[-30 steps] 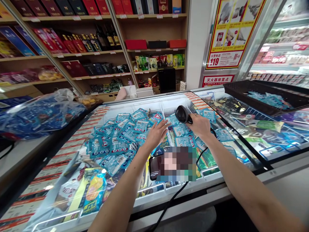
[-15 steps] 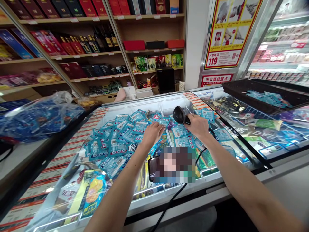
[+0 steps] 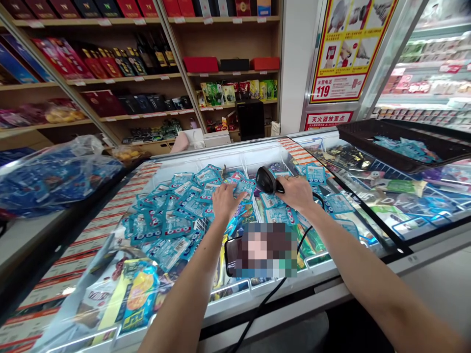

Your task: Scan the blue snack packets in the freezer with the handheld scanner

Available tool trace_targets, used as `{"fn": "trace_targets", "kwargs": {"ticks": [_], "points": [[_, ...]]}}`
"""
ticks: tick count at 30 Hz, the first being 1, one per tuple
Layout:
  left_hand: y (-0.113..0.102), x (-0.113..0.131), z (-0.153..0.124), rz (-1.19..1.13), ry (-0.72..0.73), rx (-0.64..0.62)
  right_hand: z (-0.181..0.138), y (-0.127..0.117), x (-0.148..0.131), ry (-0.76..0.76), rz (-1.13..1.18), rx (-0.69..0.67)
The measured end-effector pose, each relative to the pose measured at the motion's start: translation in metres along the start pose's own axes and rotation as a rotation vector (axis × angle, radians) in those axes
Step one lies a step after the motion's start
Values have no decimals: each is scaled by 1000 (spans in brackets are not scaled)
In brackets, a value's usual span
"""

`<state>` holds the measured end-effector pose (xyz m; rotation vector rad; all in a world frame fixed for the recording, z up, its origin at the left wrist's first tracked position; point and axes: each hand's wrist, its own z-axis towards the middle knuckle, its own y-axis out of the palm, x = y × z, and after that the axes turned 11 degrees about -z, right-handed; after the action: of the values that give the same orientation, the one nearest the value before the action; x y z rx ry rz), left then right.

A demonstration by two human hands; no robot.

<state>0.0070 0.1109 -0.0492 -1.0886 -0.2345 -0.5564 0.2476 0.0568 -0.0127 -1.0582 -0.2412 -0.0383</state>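
My right hand (image 3: pixel 297 192) is wrapped round the handle of a black barcode scanner (image 3: pixel 265 180), whose head points left over blue packets. A black cable (image 3: pixel 265 300) runs from it down past the freezer's front edge. My left hand (image 3: pixel 225 200) is over the pile of small blue packets (image 3: pixel 180 223), thumb spread from the fingers. Beside its fingertips lies a blue packet (image 3: pixel 244 187); whether they touch it I cannot tell. Below and between my forearms a phone (image 3: pixel 232 256) lies on the glass, its screen mostly blurred out.
The packets lie on a glass-topped chest freezer (image 3: pixel 283 323) with frozen goods inside. At the left is a clear bag of blue packets (image 3: pixel 62 174). On the right, a dark tray (image 3: pixel 353 135) holds more packets. Shelves (image 3: pixel 228 19) with boxes and bottles stand behind.
My left hand's fingers have gone from pressed together to spread, and it has shifted slightly left. The scanner has moved a little left and down with my right hand.
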Motion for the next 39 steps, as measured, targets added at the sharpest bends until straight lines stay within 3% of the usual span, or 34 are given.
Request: {"fn": "trace_targets", "kwargs": {"ticks": [4, 9, 16, 25, 34, 39], "points": [[-3, -8, 0, -357, -116, 74, -1, 1, -2, -25, 9, 8], [-4, -15, -1, -748, -119, 270, -1, 3, -3, -64, 17, 44], [-4, -17, 0, -944, -107, 258, -3, 0, -7, -124, 28, 76], [1, -24, 4, -833, -163, 397, -3, -2, -9, -140, 53, 60], [-3, -21, 1, -796, -195, 404, -4, -1, -10, -175, 65, 79], [-2, -20, 1, -834, -180, 326, -4, -1, -12, -190, 80, 100]]}}
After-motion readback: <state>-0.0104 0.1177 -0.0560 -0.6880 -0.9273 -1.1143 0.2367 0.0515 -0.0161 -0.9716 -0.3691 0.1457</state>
